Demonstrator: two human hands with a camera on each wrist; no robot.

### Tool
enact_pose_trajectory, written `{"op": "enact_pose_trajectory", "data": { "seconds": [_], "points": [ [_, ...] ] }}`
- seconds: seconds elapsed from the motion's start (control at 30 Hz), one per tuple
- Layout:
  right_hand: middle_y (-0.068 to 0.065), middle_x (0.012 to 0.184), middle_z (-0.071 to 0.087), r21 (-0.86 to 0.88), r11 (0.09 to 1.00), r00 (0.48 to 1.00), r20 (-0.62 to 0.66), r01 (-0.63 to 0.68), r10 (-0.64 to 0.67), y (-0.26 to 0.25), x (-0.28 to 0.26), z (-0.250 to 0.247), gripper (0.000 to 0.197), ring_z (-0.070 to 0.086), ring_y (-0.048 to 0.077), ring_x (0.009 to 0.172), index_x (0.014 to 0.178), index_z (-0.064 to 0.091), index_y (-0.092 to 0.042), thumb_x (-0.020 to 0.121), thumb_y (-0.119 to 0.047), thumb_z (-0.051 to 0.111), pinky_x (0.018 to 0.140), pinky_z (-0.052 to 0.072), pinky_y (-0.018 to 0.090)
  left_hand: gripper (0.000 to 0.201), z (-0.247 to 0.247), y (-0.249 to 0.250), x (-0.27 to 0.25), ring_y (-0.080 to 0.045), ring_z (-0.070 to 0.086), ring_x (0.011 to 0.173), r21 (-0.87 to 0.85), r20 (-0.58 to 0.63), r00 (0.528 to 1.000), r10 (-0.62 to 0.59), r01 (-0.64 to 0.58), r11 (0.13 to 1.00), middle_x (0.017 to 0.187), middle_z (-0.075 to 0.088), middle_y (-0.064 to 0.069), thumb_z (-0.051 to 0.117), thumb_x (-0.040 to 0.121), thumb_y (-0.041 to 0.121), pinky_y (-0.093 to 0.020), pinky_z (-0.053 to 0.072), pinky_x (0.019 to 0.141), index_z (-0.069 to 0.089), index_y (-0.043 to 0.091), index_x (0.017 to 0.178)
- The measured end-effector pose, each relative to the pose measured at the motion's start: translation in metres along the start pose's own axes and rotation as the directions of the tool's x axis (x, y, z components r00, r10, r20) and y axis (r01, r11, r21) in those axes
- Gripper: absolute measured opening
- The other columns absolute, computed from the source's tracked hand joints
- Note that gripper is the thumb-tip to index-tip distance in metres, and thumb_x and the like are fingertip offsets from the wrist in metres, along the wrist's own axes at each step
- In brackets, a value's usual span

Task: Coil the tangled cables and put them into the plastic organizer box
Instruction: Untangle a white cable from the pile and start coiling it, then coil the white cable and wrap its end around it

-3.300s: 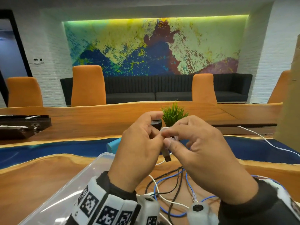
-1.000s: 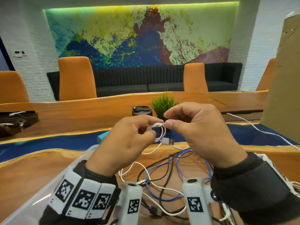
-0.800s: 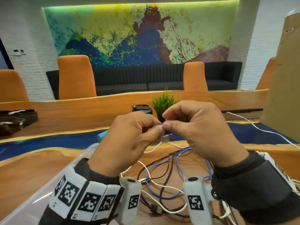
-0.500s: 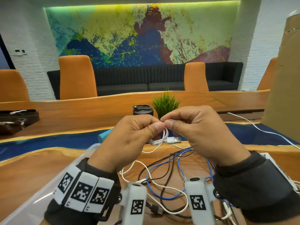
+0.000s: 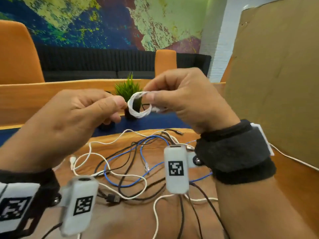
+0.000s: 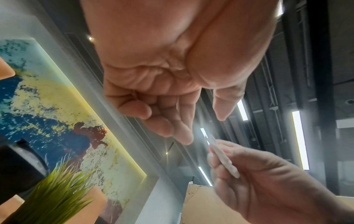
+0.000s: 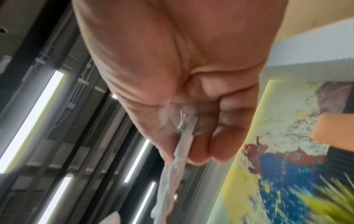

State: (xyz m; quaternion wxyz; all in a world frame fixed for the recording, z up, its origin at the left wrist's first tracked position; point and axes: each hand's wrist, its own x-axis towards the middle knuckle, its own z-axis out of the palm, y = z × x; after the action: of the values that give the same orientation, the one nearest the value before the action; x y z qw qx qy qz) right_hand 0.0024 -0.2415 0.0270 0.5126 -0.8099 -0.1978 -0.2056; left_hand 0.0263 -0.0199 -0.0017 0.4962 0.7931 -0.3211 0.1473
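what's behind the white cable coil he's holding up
Through the ring of the white coil, pinched by the right hand, shows the dark pot of the small green plant. Behind that runs the wooden table edge. The pot's base is hidden by the coil.

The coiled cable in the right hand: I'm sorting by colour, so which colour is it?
White; the coiled cable shows best in the head view.
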Motion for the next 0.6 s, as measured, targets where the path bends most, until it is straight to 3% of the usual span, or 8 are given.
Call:
{"op": "enact_pose_trajectory", "data": {
  "seconds": [0.1,0.17,0.23,0.3,0.33,0.4,0.5,0.6],
  "points": [
    [0.015,0.07,0.068,-0.036,0.996,0.981,-0.18,-0.082,0.074,-0.009,-0.007,-0.04,0.006,0.061,0.014,0.057,0.088,0.073,0.002,0.082,-0.001,0.073,0.059,0.056,0.032,0.068,-0.006,-0.001,-0.001,-0.026,0.069,0.083,0.104,-0.029,0.999,-0.033,0.036,0.994,0.082,0.074,0.006,0.049,0.069,0.091,-0.048,0.056,0.08,0.074,0.037,0.102],
    [0.014,0.074,0.072,-0.192,0.971,0.968,-0.231,-0.142,0.096,-0.011,-0.006,-0.069,0.006,0.064,0.015,0.059,0.087,0.074,-0.003,0.082,-0.007,0.076,0.062,0.059,0.035,0.063,-0.009,-0.004,-0.002,-0.027,0.071,0.085,0.176,-0.044,0.998,-0.039,0.046,0.983,0.086,0.074,0.006,0.051,0.073,0.089,-0.058,0.057,0.081,0.072,0.04,0.108],
    [0.006,0.073,0.073,-0.402,0.885,0.965,-0.205,-0.236,0.164,-0.002,-0.006,-0.095,0.005,0.068,0.014,0.061,0.085,0.075,-0.009,0.081,-0.012,0.078,0.062,0.06,0.031,0.056,-0.01,-0.007,-0.004,-0.023,0.071,0.083,0.217,-0.046,0.998,-0.032,0.041,0.975,0.086,0.074,0.01,0.053,0.075,0.086,-0.057,0.058,0.079,0.071,0.043,0.106],
    [0.007,0.071,0.073,-0.585,0.731,0.934,-0.159,-0.351,0.32,0.025,-0.009,-0.116,0.003,0.069,0.018,0.063,0.079,0.076,-0.012,0.08,-0.012,0.079,0.063,0.061,0.034,0.047,-0.011,0.001,-0.007,-0.012,0.069,0.077,0.294,-0.012,0.999,-0.037,0.039,0.955,0.083,0.073,0.018,0.054,0.077,0.084,-0.046,0.059,0.074,0.07,0.046,0.101],
    [0.008,0.068,0.072,-0.667,0.632,0.901,-0.15,-0.396,0.407,0.044,-0.013,-0.124,0.006,0.068,0.021,0.062,0.075,0.075,-0.012,0.08,-0.01,0.078,0.064,0.062,0.037,0.042,-0.011,0.008,-0.008,-0.007,0.067,0.074,0.337,0.006,0.999,-0.047,0.042,0.941,0.081,0.072,0.019,0.055,0.078,0.081,-0.04,0.058,0.071,0.069,0.047,0.099],
    [0.01,0.063,0.069,-0.732,0.474,0.809,-0.177,-0.489,0.561,0.082,-0.027,-0.138,0.014,0.065,0.025,0.059,0.069,0.072,-0.012,0.08,-0.004,0.075,0.06,0.06,0.038,0.03,-0.013,0.018,-0.009,-0.009,0.064,0.072,0.388,0.014,0.997,-0.075,0.064,0.919,0.074,0.07,0.014,0.059,0.08,0.068,-0.037,0.056,0.071,0.071,0.043,0.091],
    [0.009,0.06,0.066,-0.676,0.388,0.669,-0.21,-0.626,0.713,0.125,-0.051,-0.143,0.011,0.061,0.021,0.053,0.074,0.071,-0.006,0.082,0.003,0.07,0.056,0.058,0.034,0.021,-0.018,0.023,-0.01,-0.009,0.062,0.078,0.426,0.007,0.995,-0.095,0.083,0.901,0.083,0.069,0.011,0.063,0.087,0.049,-0.035,0.052,0.074,0.073,0.033,0.093],
    [0.013,0.068,0.068,-0.666,0.333,0.582,-0.188,-0.667,0.791,0.148,-0.061,-0.139,0.01,0.065,0.026,0.063,0.077,0.07,-0.005,0.083,0.003,0.067,0.067,0.06,0.042,0.022,-0.024,0.02,-0.008,-0.005,0.062,0.081,0.454,-0.003,0.995,-0.098,0.089,0.887,0.087,0.07,0.009,0.062,0.091,0.045,-0.026,0.049,0.072,0.074,0.028,0.099]
  ]
}}
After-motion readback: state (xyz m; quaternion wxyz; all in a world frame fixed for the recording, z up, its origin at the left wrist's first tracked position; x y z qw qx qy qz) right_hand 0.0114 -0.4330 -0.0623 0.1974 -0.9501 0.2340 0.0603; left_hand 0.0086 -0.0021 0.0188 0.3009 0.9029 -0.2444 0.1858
